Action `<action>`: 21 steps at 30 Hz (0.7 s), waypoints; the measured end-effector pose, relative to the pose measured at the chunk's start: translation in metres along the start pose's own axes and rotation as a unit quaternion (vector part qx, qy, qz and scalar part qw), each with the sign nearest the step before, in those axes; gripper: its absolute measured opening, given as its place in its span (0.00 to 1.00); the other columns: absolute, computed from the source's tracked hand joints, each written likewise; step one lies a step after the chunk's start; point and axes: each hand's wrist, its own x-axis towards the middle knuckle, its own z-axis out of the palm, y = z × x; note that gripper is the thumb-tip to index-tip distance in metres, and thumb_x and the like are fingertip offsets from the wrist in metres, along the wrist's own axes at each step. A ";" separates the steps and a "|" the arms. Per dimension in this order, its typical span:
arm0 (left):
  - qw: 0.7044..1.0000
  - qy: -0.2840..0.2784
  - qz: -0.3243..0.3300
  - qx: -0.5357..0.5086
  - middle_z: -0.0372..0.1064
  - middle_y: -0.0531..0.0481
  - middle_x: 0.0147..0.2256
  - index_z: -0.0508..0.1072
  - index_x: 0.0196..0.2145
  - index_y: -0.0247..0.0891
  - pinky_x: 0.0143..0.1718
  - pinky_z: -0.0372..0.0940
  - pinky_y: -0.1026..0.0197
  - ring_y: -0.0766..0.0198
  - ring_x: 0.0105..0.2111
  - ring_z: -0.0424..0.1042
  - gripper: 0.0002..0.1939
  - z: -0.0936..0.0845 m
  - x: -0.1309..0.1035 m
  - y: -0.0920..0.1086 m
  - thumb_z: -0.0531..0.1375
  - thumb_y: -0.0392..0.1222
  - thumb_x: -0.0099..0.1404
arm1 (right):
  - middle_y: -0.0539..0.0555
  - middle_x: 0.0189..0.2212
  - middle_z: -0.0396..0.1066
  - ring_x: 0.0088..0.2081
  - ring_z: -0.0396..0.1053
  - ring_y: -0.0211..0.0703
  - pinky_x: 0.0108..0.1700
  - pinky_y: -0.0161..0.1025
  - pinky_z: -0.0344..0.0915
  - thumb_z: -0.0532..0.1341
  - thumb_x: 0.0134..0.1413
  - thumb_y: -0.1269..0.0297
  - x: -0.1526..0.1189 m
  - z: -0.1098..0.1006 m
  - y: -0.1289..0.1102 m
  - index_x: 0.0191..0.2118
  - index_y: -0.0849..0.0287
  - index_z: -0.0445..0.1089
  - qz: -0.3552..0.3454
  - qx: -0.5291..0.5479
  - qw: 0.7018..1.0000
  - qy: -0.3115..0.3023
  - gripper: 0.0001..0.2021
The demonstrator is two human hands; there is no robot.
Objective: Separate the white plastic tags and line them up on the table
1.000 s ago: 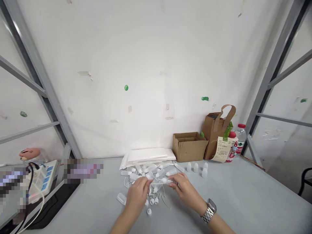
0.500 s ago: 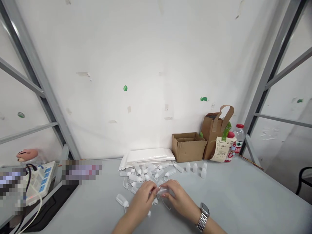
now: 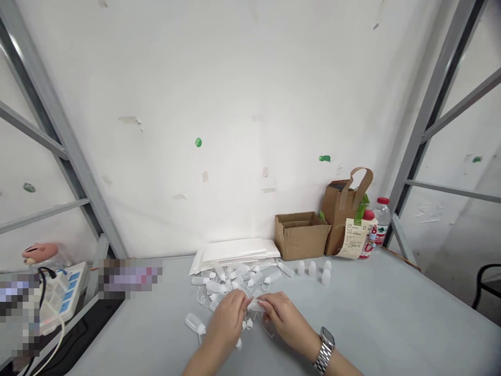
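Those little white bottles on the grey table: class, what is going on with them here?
A person's left hand and right hand meet over the grey table, fingertips around a small translucent bottle. Similar bottles with thin loops lie in a loose pile just beyond, in front of white packets. Four small bottles stand upright to the right, near an open cardboard box.
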 end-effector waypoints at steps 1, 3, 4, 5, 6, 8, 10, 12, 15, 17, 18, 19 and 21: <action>1.000 0.000 0.003 0.015 0.64 0.50 0.27 0.59 0.24 0.41 0.32 0.58 0.61 0.61 0.29 0.63 0.17 -0.001 0.000 0.000 0.40 0.46 0.66 | 0.50 0.25 0.70 0.32 0.66 0.42 0.41 0.39 0.60 0.46 0.61 0.61 0.000 0.000 0.000 0.34 0.57 0.69 0.013 0.009 1.000 -0.008 0.15; 0.999 0.002 0.002 0.033 0.64 0.50 0.27 0.59 0.24 0.41 0.31 0.57 0.61 0.61 0.29 0.64 0.17 -0.001 0.000 0.000 0.40 0.45 0.66 | 0.50 0.25 0.69 0.31 0.66 0.41 0.39 0.37 0.60 0.48 0.60 0.62 -0.001 0.002 0.001 0.33 0.58 0.68 0.033 0.035 0.999 -0.004 0.13; 0.999 0.003 0.001 0.038 0.65 0.50 0.27 0.59 0.24 0.41 0.31 0.57 0.61 0.61 0.29 0.64 0.17 0.000 0.000 0.000 0.40 0.45 0.66 | 0.51 0.27 0.70 0.32 0.66 0.41 0.38 0.37 0.61 0.50 0.58 0.63 -0.001 0.003 0.002 0.34 0.58 0.67 0.038 0.047 0.998 0.006 0.10; 0.999 0.004 -0.001 0.041 0.65 0.50 0.27 0.59 0.24 0.41 0.31 0.57 0.61 0.61 0.29 0.64 0.17 0.001 0.000 -0.001 0.40 0.45 0.66 | 0.52 0.30 0.69 0.34 0.66 0.41 0.39 0.37 0.61 0.51 0.57 0.65 -0.002 0.004 0.003 0.35 0.59 0.66 0.037 0.057 0.997 0.020 0.08; 0.999 0.003 -0.003 0.041 0.65 0.50 0.27 0.59 0.24 0.41 0.31 0.57 0.61 0.61 0.29 0.64 0.17 0.002 0.000 -0.001 0.39 0.44 0.66 | 0.53 0.32 0.69 0.36 0.66 0.42 0.40 0.37 0.61 0.53 0.55 0.66 -0.002 0.004 0.003 0.36 0.59 0.66 0.031 0.064 0.997 0.033 0.06; 0.999 0.000 -0.010 0.035 0.65 0.50 0.27 0.59 0.25 0.41 0.31 0.57 0.61 0.61 0.29 0.64 0.17 0.003 0.000 -0.002 0.39 0.44 0.67 | 0.55 0.35 0.68 0.39 0.65 0.42 0.42 0.38 0.61 0.55 0.54 0.66 -0.003 0.004 0.003 0.38 0.59 0.65 0.015 0.073 0.996 0.053 0.06; 1.000 -0.003 -0.015 0.023 0.65 0.50 0.27 0.59 0.25 0.41 0.32 0.57 0.61 0.61 0.29 0.64 0.17 0.002 0.000 -0.001 0.39 0.44 0.67 | 0.55 0.36 0.68 0.39 0.65 0.43 0.44 0.39 0.61 0.55 0.54 0.63 -0.002 0.003 0.002 0.40 0.59 0.66 0.013 0.081 0.995 0.055 0.08; 1.000 -0.006 -0.013 0.013 0.65 0.50 0.28 0.59 0.26 0.41 0.32 0.57 0.61 0.61 0.30 0.64 0.17 0.001 -0.001 0.000 0.39 0.45 0.67 | 0.53 0.33 0.70 0.36 0.66 0.42 0.42 0.39 0.61 0.51 0.57 0.60 -0.001 0.002 0.001 0.40 0.58 0.67 0.026 0.088 0.995 0.034 0.11; 1.000 -0.010 -0.010 0.006 0.64 0.50 0.27 0.59 0.25 0.41 0.32 0.57 0.61 0.61 0.29 0.64 0.17 0.001 -0.001 0.000 0.39 0.46 0.67 | 0.52 0.29 0.70 0.33 0.67 0.41 0.39 0.38 0.62 0.47 0.60 0.59 -0.001 0.001 0.000 0.37 0.57 0.69 0.033 0.092 0.995 0.008 0.14; 1.000 -0.007 -0.017 0.000 0.64 0.51 0.27 0.58 0.25 0.41 0.31 0.57 0.61 0.61 0.29 0.64 0.16 0.004 -0.001 -0.002 0.40 0.46 0.67 | 0.53 0.32 0.70 0.36 0.67 0.42 0.41 0.38 0.62 0.51 0.58 0.60 -0.002 0.002 0.000 0.38 0.58 0.68 0.016 0.091 0.995 0.024 0.11; 1.000 -0.004 -0.020 -0.006 0.64 0.51 0.27 0.58 0.24 0.41 0.31 0.57 0.62 0.62 0.29 0.63 0.16 0.005 -0.001 -0.004 0.40 0.46 0.67 | 0.54 0.35 0.69 0.38 0.66 0.43 0.43 0.39 0.62 0.53 0.57 0.61 -0.002 0.002 0.000 0.39 0.58 0.67 0.007 0.090 0.995 0.037 0.10; 1.000 -0.001 -0.022 -0.015 0.63 0.51 0.26 0.58 0.24 0.41 0.31 0.57 0.62 0.62 0.29 0.63 0.16 0.006 -0.001 -0.005 0.40 0.46 0.67 | 0.55 0.36 0.68 0.40 0.66 0.44 0.44 0.39 0.61 0.54 0.56 0.61 -0.002 0.002 0.001 0.40 0.58 0.67 0.000 0.088 0.995 0.046 0.10; 0.999 0.006 -0.027 -0.039 0.63 0.52 0.26 0.57 0.25 0.41 0.31 0.57 0.62 0.63 0.28 0.63 0.17 0.008 -0.001 -0.006 0.39 0.46 0.67 | 0.55 0.38 0.69 0.41 0.65 0.44 0.46 0.40 0.60 0.53 0.56 0.60 -0.002 0.001 0.001 0.42 0.58 0.66 0.002 0.084 0.995 0.049 0.11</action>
